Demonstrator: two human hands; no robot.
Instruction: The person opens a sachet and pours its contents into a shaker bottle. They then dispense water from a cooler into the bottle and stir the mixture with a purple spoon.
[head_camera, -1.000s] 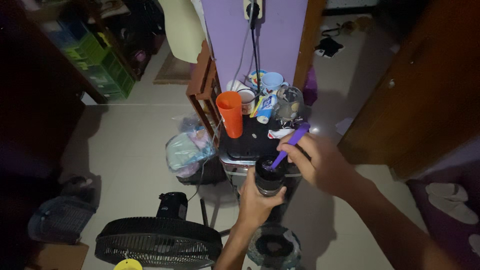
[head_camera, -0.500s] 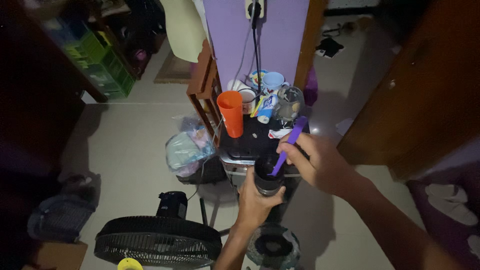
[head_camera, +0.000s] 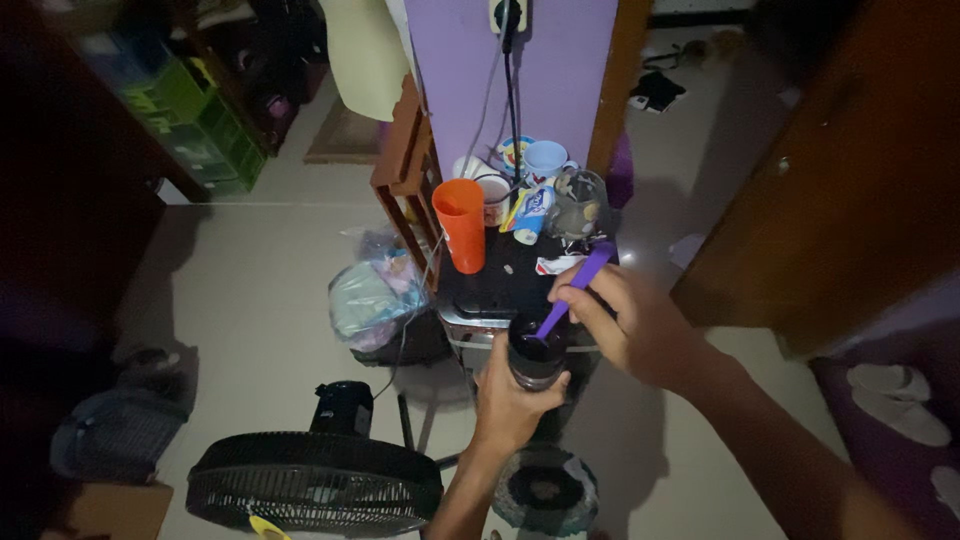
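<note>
Head view looked down on a dim room, where the left hand (head_camera: 510, 400) gripped a dark cup (head_camera: 537, 352) from below. Its fingers (head_camera: 490, 365) were wrapped closed round the cup's lower wall, with the thumb lying across the near side, so the cup stood upright in that grasp with its open mouth facing up. The right hand (head_camera: 625, 325) hovered just right of the cup and pinched a purple spoon (head_camera: 570, 295) between thumb and curled fingers (head_camera: 580, 300), closed tight on the upper half of the handle. The spoon slanted down to the left, and its bowl end dipped inside the cup's mouth; the handle's top stuck out above the knuckles.

Just behind the cup stood a small dark table (head_camera: 495, 285). Beyond the cup, at the table's far left, an orange tumbler (head_camera: 461, 225) stood upright. Further behind the cup sat a clear glass jar (head_camera: 578, 206), a pale blue mug (head_camera: 546, 159) and a small tube (head_camera: 531, 215) leaning among other crockery. A black cable (head_camera: 511, 90) ran up the purple wall (head_camera: 550, 70) beyond the cup. Left of the cup a plastic bag (head_camera: 372, 300) lay on the floor, and nearer the viewer, left of the cup, stood a black fan (head_camera: 315, 485).
</note>
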